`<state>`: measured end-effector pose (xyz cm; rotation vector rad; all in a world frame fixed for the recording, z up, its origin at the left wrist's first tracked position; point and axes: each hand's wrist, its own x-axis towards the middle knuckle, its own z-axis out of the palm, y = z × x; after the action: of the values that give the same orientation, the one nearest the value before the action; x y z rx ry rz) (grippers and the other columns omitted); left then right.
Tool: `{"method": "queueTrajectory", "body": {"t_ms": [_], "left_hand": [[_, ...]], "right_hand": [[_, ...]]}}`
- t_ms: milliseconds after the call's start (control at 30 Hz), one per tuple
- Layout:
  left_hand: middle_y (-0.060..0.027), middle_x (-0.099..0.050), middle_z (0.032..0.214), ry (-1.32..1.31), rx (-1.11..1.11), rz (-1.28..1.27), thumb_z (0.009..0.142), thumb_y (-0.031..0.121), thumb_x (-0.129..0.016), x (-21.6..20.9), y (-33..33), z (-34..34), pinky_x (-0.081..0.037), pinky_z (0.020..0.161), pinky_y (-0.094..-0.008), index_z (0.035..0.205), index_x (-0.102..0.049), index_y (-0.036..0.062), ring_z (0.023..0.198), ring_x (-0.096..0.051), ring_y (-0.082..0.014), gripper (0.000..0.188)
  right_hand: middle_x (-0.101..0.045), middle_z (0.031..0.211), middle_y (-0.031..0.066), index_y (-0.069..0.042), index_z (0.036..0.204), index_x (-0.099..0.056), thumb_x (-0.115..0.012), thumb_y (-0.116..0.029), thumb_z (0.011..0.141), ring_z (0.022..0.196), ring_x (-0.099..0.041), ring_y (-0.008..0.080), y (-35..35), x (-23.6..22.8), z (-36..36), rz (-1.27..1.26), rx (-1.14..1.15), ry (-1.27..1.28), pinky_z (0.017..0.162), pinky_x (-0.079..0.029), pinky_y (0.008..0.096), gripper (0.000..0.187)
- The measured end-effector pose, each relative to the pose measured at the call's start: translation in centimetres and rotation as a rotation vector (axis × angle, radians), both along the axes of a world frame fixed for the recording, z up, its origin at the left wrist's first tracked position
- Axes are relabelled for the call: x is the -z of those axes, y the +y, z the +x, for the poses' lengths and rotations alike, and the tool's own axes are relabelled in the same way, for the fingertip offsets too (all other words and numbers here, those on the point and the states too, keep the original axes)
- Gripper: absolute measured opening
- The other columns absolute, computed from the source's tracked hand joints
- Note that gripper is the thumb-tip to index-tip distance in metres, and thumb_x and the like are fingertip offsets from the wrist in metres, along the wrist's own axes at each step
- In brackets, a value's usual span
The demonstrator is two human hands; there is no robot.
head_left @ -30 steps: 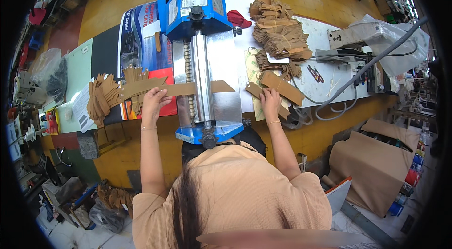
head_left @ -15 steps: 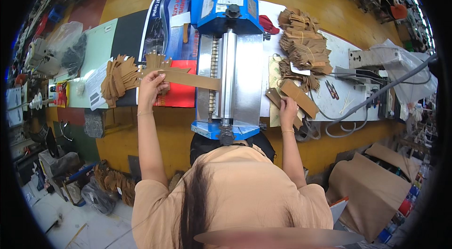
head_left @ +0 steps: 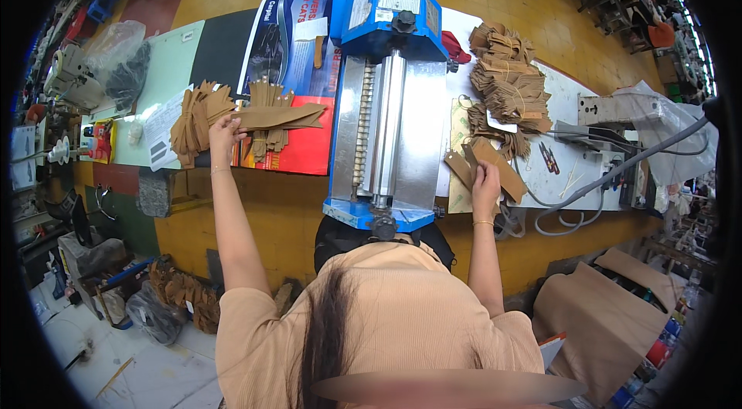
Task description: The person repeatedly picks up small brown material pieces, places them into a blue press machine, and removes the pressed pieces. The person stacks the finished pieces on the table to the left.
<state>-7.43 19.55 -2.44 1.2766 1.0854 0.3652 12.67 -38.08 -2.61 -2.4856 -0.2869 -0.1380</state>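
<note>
My left hand (head_left: 225, 137) is closed on one end of a brown leather strip (head_left: 290, 115), which stretches to the right over a fanned pile of similar strips (head_left: 267, 142). Another stack of strips (head_left: 201, 119) lies just left of that hand. On the right, my right hand (head_left: 486, 183) pinches a brown leather piece (head_left: 461, 169) beside a wider brown piece (head_left: 495, 164). Between my hands stands a blue roller machine (head_left: 386, 26) with a long shiny metal roller (head_left: 392, 115); no strip lies across it.
Bundles of brown strips (head_left: 506, 80) are heaped on the table right of the machine. Snips (head_left: 549, 159) lie farther right, near a thick grey cable (head_left: 610, 161). A printed poster (head_left: 309, 73) covers the table left of the machine. A plastic bag (head_left: 124, 49) rests at far left.
My left hand has moved left and drawn the strip off the machine, over the fanned pile. My right hand has shifted slightly over the leather pieces. The whole view has shifted a little.
</note>
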Motion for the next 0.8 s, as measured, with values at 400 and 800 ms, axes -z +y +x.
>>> {"method": "queueTrajectory", "body": {"t_ms": [400, 800], "left_hand": [[-0.0101, -0.066, 0.087, 0.363, 0.0, 0.45, 0.084, 0.011, -0.069, 7.2, 4.1, -1.4, -0.054, 0.063, -0.0336, 0.124, -0.058, 0.0003, 0.072, -0.065, -0.023, 0.043], [-0.0051, -0.066, 0.092, -0.055, 0.514, 0.268, 0.086, 0.021, -0.07, 1.8, -14.4, 7.2, -0.049, 0.069, -0.0254, 0.11, -0.067, -0.0011, 0.078, -0.058, -0.0105, 0.032]], "right_hand": [[-0.066, 0.091, 0.0056, 0.001, 0.104, -0.063, -0.059, -0.01, 0.094, 0.078, -0.059, 0.0145, 2.5, -5.3, 1.2, 0.311, -0.022, 0.167, 0.071, -0.048, 0.0282, 0.015], [-0.07, 0.084, 0.0138, -0.006, 0.096, -0.071, -0.066, -0.017, 0.084, 0.077, -0.067, 0.0263, 11.7, -9.4, 5.1, 0.049, -0.564, 0.48, 0.071, -0.051, 0.0346, 0.017]]}}
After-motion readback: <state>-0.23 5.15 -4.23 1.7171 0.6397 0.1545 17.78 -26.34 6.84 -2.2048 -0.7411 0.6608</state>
